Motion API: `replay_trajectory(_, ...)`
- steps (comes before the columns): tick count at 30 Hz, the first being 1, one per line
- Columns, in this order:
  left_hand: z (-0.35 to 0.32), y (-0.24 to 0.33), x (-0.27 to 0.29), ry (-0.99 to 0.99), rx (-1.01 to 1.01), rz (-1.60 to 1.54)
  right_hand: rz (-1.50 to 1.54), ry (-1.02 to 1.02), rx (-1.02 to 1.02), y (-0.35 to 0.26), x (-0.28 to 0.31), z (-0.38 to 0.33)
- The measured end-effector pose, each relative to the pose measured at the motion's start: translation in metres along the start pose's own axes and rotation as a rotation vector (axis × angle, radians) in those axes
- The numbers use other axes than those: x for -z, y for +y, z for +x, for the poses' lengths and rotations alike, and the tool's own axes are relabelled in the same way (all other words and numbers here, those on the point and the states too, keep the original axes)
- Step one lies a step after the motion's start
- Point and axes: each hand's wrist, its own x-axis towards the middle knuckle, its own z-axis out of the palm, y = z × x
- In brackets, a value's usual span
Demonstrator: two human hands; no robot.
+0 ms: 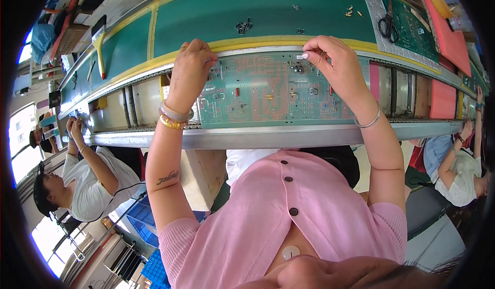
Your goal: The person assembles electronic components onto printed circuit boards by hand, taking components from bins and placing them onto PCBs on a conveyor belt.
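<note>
On the metal rails of the work line, a long green circuit board (pixel 273 90) is laid flat, just in front of the person in the pink top. The far edge of the board is touched by both hands. The left hand (pixel 190 67) is set at the board's far left corner, with its fingers curled down over the edge; whether anything is pinched there cannot be told. Pale and gold bracelets (pixel 174 116) are worn on that wrist. The right hand (pixel 332 62) is held over the far right part of the board, and a tiny white part (pixel 301 57) is pinched between its fingertips, right at the board's edge. A thin silver bangle (pixel 369 122) is worn on that wrist.

Behind the board, a green belt (pixel 268 10) with yellow edges is seen, with a few small parts scattered on it. Black scissors (pixel 386 23) are lying on a mat to the far right. Other people are seated at both sides of the line.
</note>
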Motion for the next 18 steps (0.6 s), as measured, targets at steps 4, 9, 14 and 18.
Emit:
replay_trajectory(4, 0.0011, 0.0052, 0.0021, -0.015, -0.046, 0.064, 0.012, -0.017, -0.009, 0.0006, -0.0006, -0.0010)
replay_trajectory(9, 0.0021, 0.0055, 0.0017, -0.049, -0.088, 0.125, 0.039, 0.005, -0.024, 0.0005, -0.0036, -0.0013)
replay_trajectory(14, 0.0011, 0.0080, 0.0050, 0.001, -0.081, 0.092, -0.023, 0.003, 0.085, 0.0049, -0.0026, -0.0016)
replay_trajectory(18, -0.0021, 0.0062, 0.0033, -0.016, -0.084, 0.060, -0.027, 0.008, 0.098, 0.0057, -0.0035, -0.0014)
